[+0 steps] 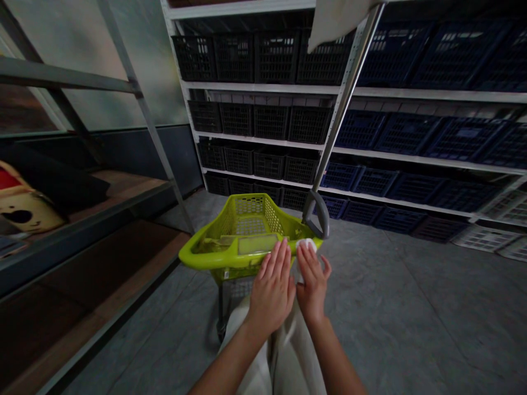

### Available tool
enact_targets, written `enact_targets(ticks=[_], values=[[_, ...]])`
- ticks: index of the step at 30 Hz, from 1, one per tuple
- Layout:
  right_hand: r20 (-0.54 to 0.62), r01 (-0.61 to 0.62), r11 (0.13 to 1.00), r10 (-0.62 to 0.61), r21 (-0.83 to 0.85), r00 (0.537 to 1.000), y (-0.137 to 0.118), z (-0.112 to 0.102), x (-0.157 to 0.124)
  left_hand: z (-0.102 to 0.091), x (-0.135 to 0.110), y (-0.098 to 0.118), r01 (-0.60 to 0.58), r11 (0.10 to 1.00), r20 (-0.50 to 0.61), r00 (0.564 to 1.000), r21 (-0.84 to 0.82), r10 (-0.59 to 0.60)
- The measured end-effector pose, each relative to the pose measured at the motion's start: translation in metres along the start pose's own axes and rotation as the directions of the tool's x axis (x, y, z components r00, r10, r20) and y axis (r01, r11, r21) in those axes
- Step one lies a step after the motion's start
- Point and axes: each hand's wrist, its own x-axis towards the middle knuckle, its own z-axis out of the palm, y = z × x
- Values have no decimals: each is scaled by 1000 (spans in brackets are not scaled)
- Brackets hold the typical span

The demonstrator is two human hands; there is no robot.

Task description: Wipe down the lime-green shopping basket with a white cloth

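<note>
A lime-green plastic shopping basket point(214, 253) on wheels stands on the grey floor just ahead of me. Its grey pull handle point(325, 164) rises diagonally to the upper right. My left hand point(272, 288) lies flat with fingers stretched out, reaching toward the basket's near rim. My right hand point(312, 280) is beside it, fingers extended and slightly spread, its fingertips at a small white object point(306, 244) on the rim by the handle's base. Neither hand grips anything. A light cloth garment point(284, 351) hangs below my wrists.
White shelving with rows of black crates point(267, 118) and dark blue crates point(432, 137) fills the wall ahead. A metal rack point(102, 219) with wooden boards runs along the left, holding a cream and red soft item point(22, 206). White crates point(489, 238) sit low at right.
</note>
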Motion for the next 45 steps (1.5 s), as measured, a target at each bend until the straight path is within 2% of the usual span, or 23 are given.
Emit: enact_targets(ticks=[2,4,8,11,16,19,21,24,28,30,33,36,39,42,45], values=[[69,100,994,-103,53,992,-5,-1,1,-1,0,-1,-7,1000,-4,1000,1,7],[94,115,992,-120,55,988,1,-6,1,-2,1,-2,-12,1000,4,1000,-2,12],[-30,-38,999,37,-28,999,25,-10,-3,-2,1,-2,-8,1000,13,1000,-6,8],[-84,-98,994,94,-52,992,22,-5,-4,-1,0,-1,6,1000,9,1000,-6,-6],[50,80,997,-81,20,995,-10,1,-2,-1,0,-1,-12,1000,-4,1000,12,12],[104,109,993,-112,36,988,-7,-5,-2,-2,1,-3,-17,1000,3,1000,7,17],[106,83,996,-84,16,991,6,-9,-3,-2,1,-4,-10,1000,20,1000,-1,10],[28,-8,999,9,-37,1000,27,-12,-7,-1,1,-4,-2,1000,35,999,-7,2],[-43,-93,993,91,-65,995,29,-7,-10,-1,1,-2,8,1000,38,999,-4,-8],[-29,-59,997,57,-47,998,18,-3,-9,-1,1,-2,12,1000,33,999,4,-12],[30,54,999,-55,5,998,-1,3,-6,-1,0,-2,1,1000,17,1000,18,-1],[62,133,991,-135,30,989,-8,4,-4,-1,0,-3,-17,1000,-2,1000,21,17],[77,159,987,-160,19,984,3,-1,-5,-2,-1,-4,-12,1000,12,1000,11,12],[64,92,996,-92,-1,994,23,-5,-11,-1,-1,-3,-6,1000,36,999,-4,6],[-8,31,999,-31,10,999,34,-2,-17,-1,-1,-2,3,1000,36,999,-13,-3]])
